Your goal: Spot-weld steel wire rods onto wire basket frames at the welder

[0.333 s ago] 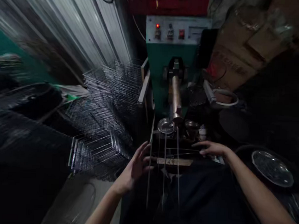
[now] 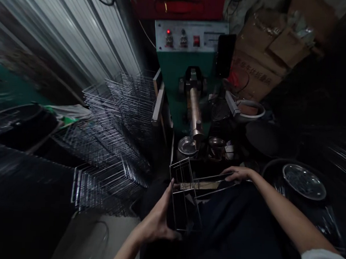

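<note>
A bent wire rack [image 2: 186,195] of thin metal rods is held tilted above my lap, between both hands. My left hand [image 2: 159,216] grips its left side, fingertips at the upper part of the frame and thumb stretched along the bottom. My right hand [image 2: 239,174] has its fingers closed on the rods at the rack's right end. Just beyond the rack, the copper-coloured arm [image 2: 195,111] of a green machine [image 2: 171,68] points down toward me. A round metal dish [image 2: 187,145] sits under the arm's tip.
Stacked wire racks [image 2: 118,123] stand close on my left. To the right is a round tray [image 2: 304,182] holding small metal pieces. Cardboard boxes [image 2: 258,68] and a pale basin [image 2: 250,112] lie behind it. A red light shows on the control panel [image 2: 208,37].
The rack has turned from lengthwise rods to a tilted, crosswise position. My left hand has moved down onto its side, and my right fingers have closed on it. The view has shifted slightly.
</note>
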{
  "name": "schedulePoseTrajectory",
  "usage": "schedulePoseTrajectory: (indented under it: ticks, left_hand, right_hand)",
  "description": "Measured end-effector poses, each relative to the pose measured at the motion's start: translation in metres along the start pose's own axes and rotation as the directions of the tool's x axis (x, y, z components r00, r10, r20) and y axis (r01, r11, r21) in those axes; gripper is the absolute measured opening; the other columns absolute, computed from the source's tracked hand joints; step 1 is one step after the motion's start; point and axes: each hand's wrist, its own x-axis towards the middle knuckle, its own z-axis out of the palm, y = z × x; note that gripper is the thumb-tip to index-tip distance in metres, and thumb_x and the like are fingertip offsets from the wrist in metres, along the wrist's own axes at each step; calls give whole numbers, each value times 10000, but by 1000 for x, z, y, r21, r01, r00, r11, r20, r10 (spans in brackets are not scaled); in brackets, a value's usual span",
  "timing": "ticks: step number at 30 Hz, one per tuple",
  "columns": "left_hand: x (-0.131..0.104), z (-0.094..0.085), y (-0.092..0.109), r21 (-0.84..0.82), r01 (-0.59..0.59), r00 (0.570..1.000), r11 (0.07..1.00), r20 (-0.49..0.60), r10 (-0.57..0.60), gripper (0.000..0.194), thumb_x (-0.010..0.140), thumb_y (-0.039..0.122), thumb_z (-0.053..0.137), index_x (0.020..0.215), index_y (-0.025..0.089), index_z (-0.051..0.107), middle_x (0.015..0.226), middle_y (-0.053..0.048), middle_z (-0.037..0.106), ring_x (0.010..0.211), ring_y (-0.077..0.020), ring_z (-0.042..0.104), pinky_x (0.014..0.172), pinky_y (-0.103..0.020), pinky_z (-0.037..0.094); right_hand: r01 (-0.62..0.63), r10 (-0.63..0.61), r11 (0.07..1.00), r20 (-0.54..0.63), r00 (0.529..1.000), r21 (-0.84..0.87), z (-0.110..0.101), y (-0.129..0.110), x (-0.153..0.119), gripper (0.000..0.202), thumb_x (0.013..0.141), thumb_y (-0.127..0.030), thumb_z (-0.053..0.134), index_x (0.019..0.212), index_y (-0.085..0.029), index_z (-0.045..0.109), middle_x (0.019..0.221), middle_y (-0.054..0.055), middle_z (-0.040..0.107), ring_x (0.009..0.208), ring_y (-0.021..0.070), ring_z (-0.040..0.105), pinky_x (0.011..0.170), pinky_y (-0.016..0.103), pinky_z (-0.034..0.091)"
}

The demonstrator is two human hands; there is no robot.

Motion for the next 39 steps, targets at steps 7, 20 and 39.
schedulePoseTrajectory:
  ticks: [7, 20, 39]
  left_hand:
    - [25, 20, -9, 73, -4, 982, 997, -189, 18, 1278, 510, 240, 918, 1575, 267, 211, 1477, -173, 439, 1397, -418, 470, 1188, -636, 385]
    - [70, 26, -16, 10, -81, 949, 997, -306, 81, 1144, 508, 237, 871, 1479, 261, 266, 1441, -138, 509, 1347, -364, 547, 1147, -530, 473]
    - [99, 9, -21, -13, -154, 942, 988, -304, 143, 1213, 451, 226, 903, 1484, 263, 268, 1449, -140, 464, 1343, -377, 544, 1185, -563, 418]
  right_hand:
    - [156, -208, 970, -303, 930, -186, -19, -26, -13, 589, 611, -726, 811, 897, -211, 785, 1015, 73, 720, 1035, 304, 629, 903, 379, 496]
    - [415, -506, 860, -385, 772, -297, -5, -111, -7, 502, 919, -665, 595, 789, -186, 667, 788, 9, 613, 795, 194, 558, 761, 316, 403]
    - [411, -557, 830, -508, 657, -378, -11, -140, 7, 464, 880, -662, 677, 765, -213, 712, 791, 22, 647, 799, 207, 576, 760, 342, 438]
